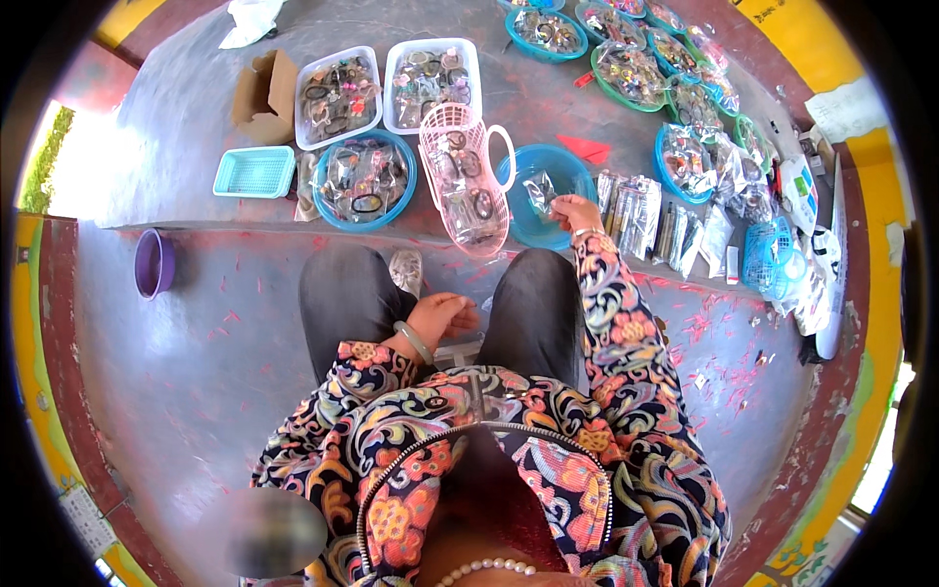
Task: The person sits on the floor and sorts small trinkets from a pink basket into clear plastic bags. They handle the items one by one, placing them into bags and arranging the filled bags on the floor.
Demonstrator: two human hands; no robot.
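My right hand [577, 213] is at the near right rim of a round blue basin [550, 235], its fingers closed on the edge of a small clear plastic packet [538, 193]. The packet hangs over the basin; something dark seems to be inside, too small to name. Between my knees my left hand [442, 319] rests with its fingers curled together, and nothing shows in them. Left of the basin stands a long pink basket [427, 152] with a handle, holding several bagged dark loops.
Two white trays [388, 73] of bagged pieces, a full blue basin [412, 186], an unfilled turquoise basket [256, 193] and a cardboard box [279, 103] stand left. Filled baskets [611, 93] and flat packets [633, 217] crowd the right. A purple bucket [154, 266] sits on the floor.
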